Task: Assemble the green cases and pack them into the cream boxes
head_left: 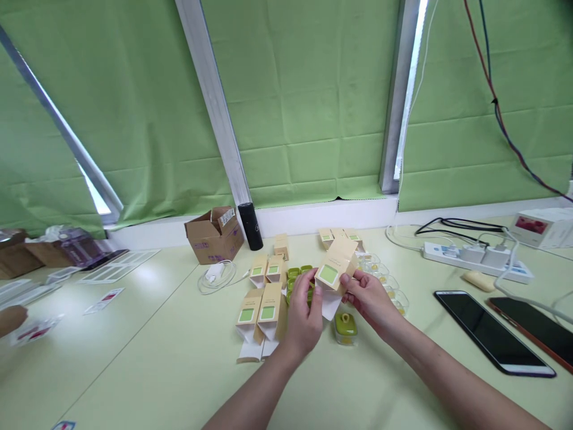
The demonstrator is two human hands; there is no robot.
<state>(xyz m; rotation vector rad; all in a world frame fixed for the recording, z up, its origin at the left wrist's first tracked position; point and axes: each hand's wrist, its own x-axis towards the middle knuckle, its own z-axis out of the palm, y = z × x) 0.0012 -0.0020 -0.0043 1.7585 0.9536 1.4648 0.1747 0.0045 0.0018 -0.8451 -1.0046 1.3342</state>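
Note:
Between my two hands is a tan paper box [336, 263] with a green window, tilted, its white flap hanging down. My left hand [305, 316] holds its left side, and my right hand [369, 295] grips its lower right edge. Just below, a small clear container with a green lid [345, 328] stands on the pale table [179, 370]. Left of my hands stand several like boxes [272, 307], some with white flaps out. Green-lidded containers [293, 275] are partly hidden behind my left hand. Clear containers [389, 280] lie in rows behind my right hand.
An open cardboard box [215, 236], a black bottle [250, 227] and a coiled white cable [217, 278] are at the back. To the right are a power strip [477, 260] and two phones [492, 331]. Another person's hand [12, 319] shows at far left.

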